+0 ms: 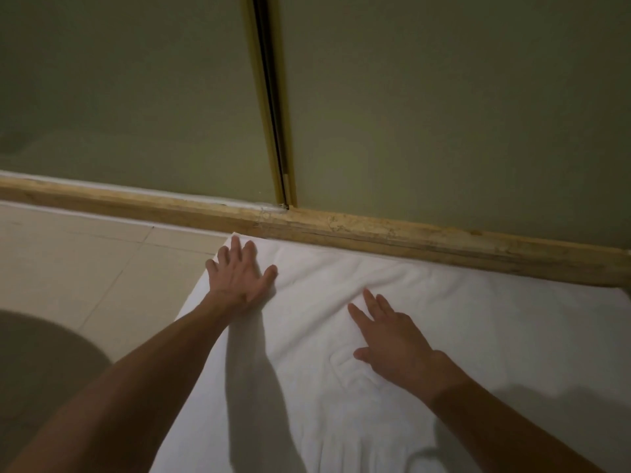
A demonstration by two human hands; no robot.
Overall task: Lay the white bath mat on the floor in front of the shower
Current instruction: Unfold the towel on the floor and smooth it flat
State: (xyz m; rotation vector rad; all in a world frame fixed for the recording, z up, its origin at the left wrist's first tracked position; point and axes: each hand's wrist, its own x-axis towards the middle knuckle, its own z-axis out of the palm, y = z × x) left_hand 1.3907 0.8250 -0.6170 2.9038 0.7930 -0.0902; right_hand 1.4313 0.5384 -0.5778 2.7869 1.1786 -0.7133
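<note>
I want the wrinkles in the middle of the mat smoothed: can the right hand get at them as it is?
Probably yes. The right hand lies flat on the white bath mat, its thumb right by the wrinkles, with nothing between them.

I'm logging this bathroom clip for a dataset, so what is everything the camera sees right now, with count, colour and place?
bath mat: one, white, spread on the floor, far edge against the threshold, wrinkled near the middle
threshold: one, worn yellow-brown, along the foot of the shower doors
shower door panels: two, dull grey-green, above the threshold, meeting near the centre
frame strip: one, gold-coloured, upright between the two panels
floor tiles: several, beige, left of the mat
left hand: one, fingers spread flat, pressing the mat's far left corner
right hand: one, fingers straight, resting on the mat's middle by the wrinkles
</note>
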